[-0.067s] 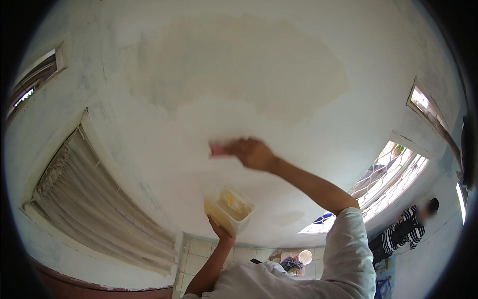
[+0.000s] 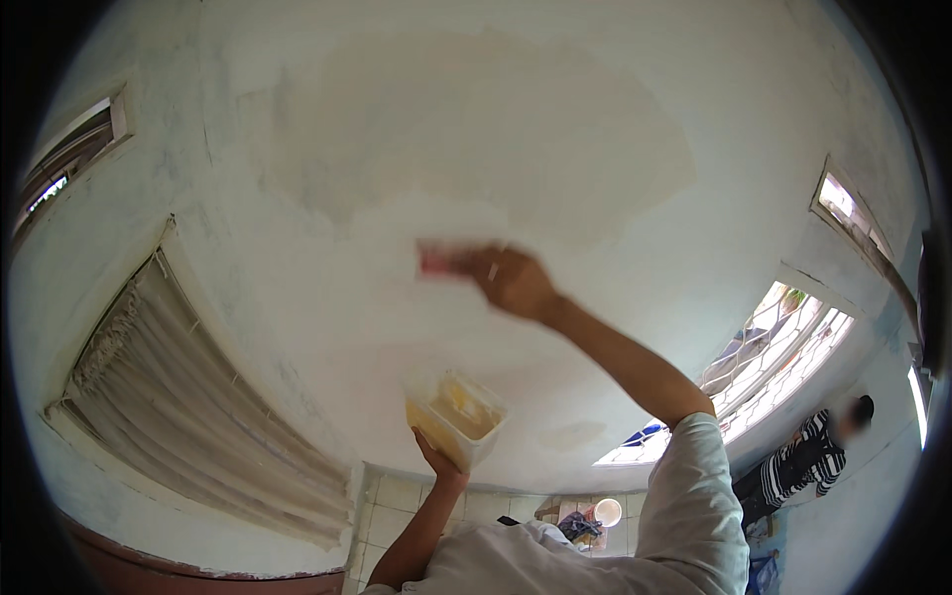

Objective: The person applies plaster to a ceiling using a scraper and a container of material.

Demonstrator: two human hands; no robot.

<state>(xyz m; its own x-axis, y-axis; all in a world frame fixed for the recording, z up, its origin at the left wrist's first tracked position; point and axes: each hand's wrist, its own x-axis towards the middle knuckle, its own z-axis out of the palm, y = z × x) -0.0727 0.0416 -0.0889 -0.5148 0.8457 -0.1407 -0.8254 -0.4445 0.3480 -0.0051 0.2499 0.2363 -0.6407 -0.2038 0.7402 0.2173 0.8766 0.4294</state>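
My left hand supports a translucent plastic tub from its side and underneath, low in front of my chest. Yellowish-tan stuff coats the inside of the tub, which is tilted so its opening shows. Higher up, my right hand grips a red flat tool, smeared by motion, whose exact kind I cannot make out. The tool is close to the pale wall; whether it touches is unclear. Above it spreads a large beige coated patch on the wall.
A curtained window is on the left and a grilled window on the right. A person in striped clothing stands at the far right. Below, a white bucket and dark cloth are near the tiled floor.
My right hand has risen a little along the wall with the red tool. My left hand and the tub have stayed in place.
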